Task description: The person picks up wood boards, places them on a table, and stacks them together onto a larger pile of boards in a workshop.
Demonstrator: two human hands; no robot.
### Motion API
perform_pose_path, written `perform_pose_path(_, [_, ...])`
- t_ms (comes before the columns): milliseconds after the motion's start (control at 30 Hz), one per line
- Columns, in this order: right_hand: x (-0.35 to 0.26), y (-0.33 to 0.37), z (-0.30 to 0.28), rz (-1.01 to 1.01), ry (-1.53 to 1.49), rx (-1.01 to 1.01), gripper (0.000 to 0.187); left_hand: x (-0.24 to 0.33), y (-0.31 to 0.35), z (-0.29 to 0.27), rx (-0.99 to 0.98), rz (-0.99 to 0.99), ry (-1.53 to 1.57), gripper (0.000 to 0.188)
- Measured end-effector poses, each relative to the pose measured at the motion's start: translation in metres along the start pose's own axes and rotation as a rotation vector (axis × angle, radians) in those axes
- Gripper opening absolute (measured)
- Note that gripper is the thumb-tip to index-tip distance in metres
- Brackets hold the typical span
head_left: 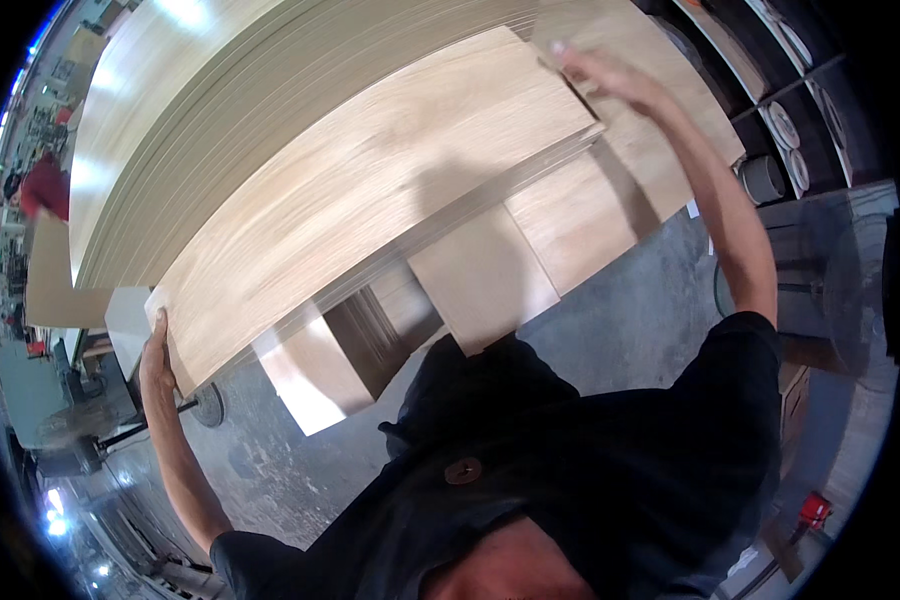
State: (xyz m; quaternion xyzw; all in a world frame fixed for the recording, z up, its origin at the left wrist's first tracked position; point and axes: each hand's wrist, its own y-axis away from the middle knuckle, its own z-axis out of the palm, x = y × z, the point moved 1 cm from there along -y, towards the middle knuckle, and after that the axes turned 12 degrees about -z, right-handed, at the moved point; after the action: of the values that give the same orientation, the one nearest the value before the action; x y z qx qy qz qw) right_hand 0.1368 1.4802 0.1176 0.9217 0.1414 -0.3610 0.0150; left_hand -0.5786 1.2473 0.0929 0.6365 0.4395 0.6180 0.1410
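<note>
A long light wood-grain board (370, 190) lies slanted in front of me, on top of other boards. At its near left end is my left hand (157, 362), thumb along the end edge and the other fingers mostly hidden; it looks closed on that end. My right hand (610, 80) is above the board's far right corner, its fingers smeared by motion. Whether it touches the board I cannot tell. Under the long board's near edge, shorter panels (485, 275) and a pale block-like stack (315, 375) stick out towards me.
Behind the board rises a tall stack of large wood-grain panels (210, 100). Dark shelving (800, 100) with rolls of edging stands at the right. A round metal base (208, 405) sits on the grey floor (280, 480). A person in red (45, 187) is at far left.
</note>
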Motion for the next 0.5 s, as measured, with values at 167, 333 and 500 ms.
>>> perform_pose_path(167, [0.017,0.0,0.009,0.108,-0.263,-0.199,0.096,0.006,0.006,0.009,-0.041,-0.08,-0.039,0.077])
perform_pose_path(333, [0.008,-0.001,0.008,0.059,-0.079,-0.167,0.09,0.009,0.006,0.027,-0.042,0.006,-0.03,0.067])
perform_pose_path(500, [0.003,0.001,-0.002,0.063,-0.177,-0.167,0.066,0.015,0.005,0.036,-0.039,-0.033,-0.028,0.059])
